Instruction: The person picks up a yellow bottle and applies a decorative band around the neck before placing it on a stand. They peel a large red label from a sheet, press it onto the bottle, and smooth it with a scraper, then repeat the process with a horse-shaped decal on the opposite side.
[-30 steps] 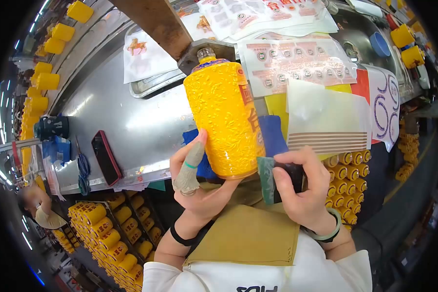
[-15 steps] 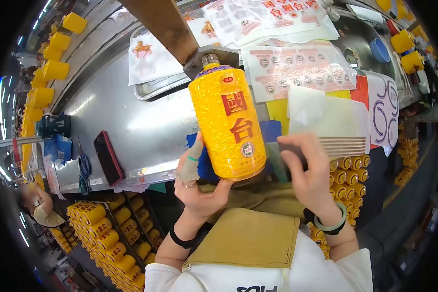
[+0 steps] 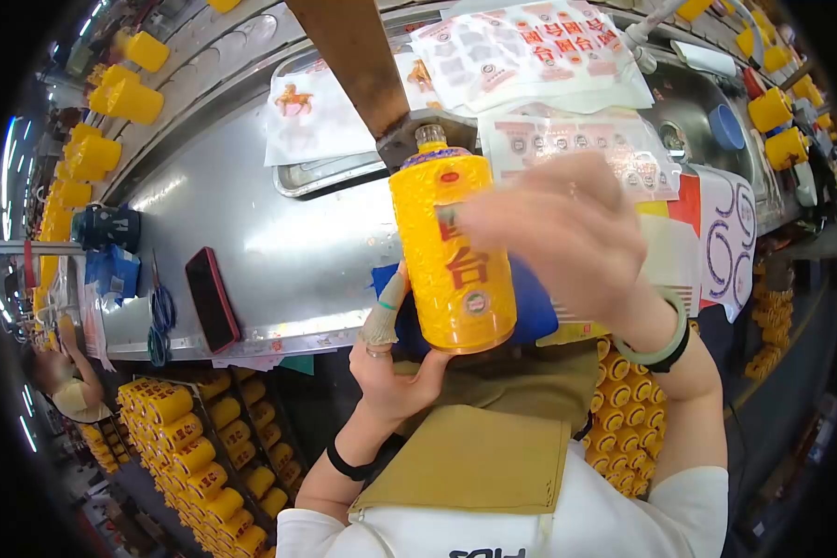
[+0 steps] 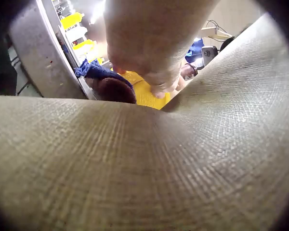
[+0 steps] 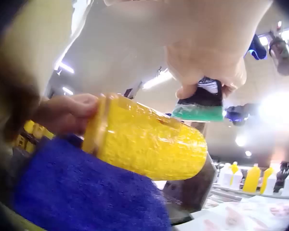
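Note:
The left hand (image 3: pixel 392 358) grips the base end of a yellow embossed bottle (image 3: pixel 437 279) that has red characters and a clear neck. The bottle's neck end rests at a dark metal holder (image 3: pixel 395 147). A wrap covers one left finger. Above the bottle's upper right side, the right hand (image 3: pixel 567 232) is blurred. In the right wrist view that hand (image 5: pixel 207 57) pinches a black and green scraper (image 5: pixel 200 113), apart from the bottle (image 5: pixel 149 139). The left wrist view shows only a bit of the yellow bottle (image 4: pixel 147 91).
A blue cloth (image 3: pixel 530 302) lies under the bottle. Printed sheets (image 3: pixel 530 56) lie at the back, beside a metal tray (image 3: pixel 330 175). A phone (image 3: pixel 213 299) and scissors (image 3: pixel 161 312) are on the left. Yellow bottles (image 3: pixel 176 428) are stacked below the bench, and a sink holds a blue bowl (image 3: pixel 726 127).
The bottle has turned so its red characters face up. The right hand has moved from beside the bottle's base up over its upper part, with the scraper. The left hand still grips the base.

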`<move>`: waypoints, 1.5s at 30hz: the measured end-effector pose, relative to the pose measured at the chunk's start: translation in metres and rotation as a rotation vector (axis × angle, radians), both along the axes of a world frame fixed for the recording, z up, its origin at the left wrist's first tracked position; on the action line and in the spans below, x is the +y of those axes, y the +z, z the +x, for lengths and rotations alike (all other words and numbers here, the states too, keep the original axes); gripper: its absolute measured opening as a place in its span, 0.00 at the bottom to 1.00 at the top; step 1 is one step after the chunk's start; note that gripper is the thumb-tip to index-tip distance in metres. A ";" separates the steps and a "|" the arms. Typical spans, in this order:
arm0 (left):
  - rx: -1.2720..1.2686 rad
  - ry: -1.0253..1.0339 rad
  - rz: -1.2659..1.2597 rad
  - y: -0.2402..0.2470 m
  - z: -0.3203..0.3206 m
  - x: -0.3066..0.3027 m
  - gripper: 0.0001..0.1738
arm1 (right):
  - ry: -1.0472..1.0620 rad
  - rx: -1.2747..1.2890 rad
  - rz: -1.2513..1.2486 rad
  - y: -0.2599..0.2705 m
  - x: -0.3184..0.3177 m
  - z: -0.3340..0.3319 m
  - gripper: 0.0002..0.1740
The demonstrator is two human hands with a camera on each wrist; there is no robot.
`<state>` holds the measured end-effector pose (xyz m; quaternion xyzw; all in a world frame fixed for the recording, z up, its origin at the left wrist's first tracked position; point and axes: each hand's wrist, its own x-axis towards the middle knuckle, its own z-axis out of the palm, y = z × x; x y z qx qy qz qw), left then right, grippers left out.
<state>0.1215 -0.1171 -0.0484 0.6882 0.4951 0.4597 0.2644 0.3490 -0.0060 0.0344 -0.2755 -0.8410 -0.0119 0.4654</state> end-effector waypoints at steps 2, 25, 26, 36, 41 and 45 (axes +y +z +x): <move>0.026 0.006 -0.004 -0.003 -0.004 0.000 0.44 | 0.161 -0.005 0.041 -0.030 -0.024 -0.001 0.18; 0.242 0.098 0.117 0.022 0.011 0.005 0.38 | -0.091 -0.191 0.019 0.004 0.043 -0.001 0.17; 0.337 0.103 0.169 0.032 0.012 0.002 0.34 | -0.133 -0.181 0.095 0.013 0.058 0.003 0.17; 0.106 0.107 0.109 0.027 0.014 0.010 0.43 | -0.315 0.171 -0.377 0.017 0.013 0.042 0.13; 0.027 0.216 0.209 0.030 0.030 0.016 0.45 | -0.354 0.304 -0.467 0.000 -0.005 0.052 0.11; -0.198 -0.053 -0.263 0.032 0.030 0.024 0.53 | -0.333 0.339 -0.645 0.000 -0.013 0.049 0.11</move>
